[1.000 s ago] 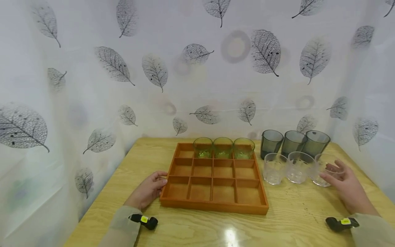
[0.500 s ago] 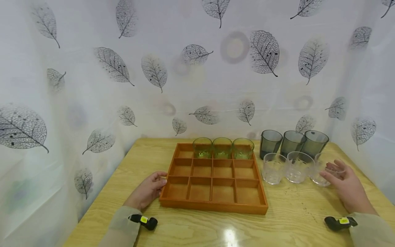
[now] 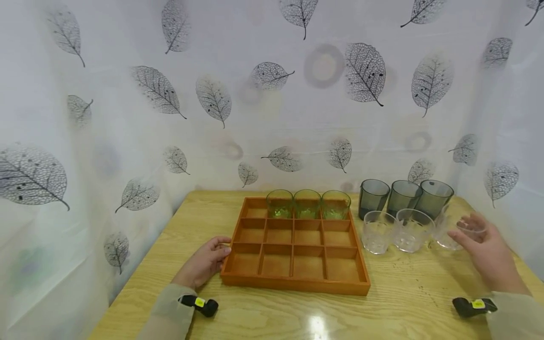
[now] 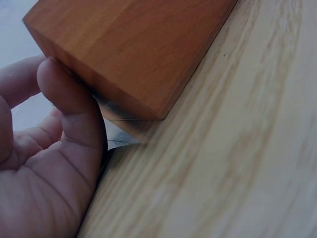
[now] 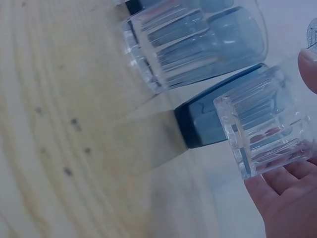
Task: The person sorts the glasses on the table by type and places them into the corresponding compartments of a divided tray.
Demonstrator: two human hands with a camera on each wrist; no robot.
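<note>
My right hand [image 3: 488, 250] grips a clear glass [image 3: 448, 231] at the right end of a row of clear glasses. In the right wrist view this glass [image 5: 270, 121] is raised off the table, thumb on one side and fingers on the other. My left hand [image 3: 204, 262] rests against the left side of an orange-brown wooden compartment tray [image 3: 293, 285]. In the left wrist view the thumb [image 4: 62, 87] touches the tray's side without wrapping round it. Three green glasses [image 3: 307, 208] stand in the back row of compartments; the back left compartment holds none.
Two other clear glasses [image 3: 377, 236] stand right of the tray. Behind them are three dark grey glasses [image 3: 373, 200], close together. A leaf-patterned curtain [image 3: 272, 118] hangs behind the wooden table [image 3: 255, 314] and along its sides.
My right hand has moved slightly right with the clear glass, which has come up off the table and away from the neighbouring one. My left hand and the tray stay in place.
</note>
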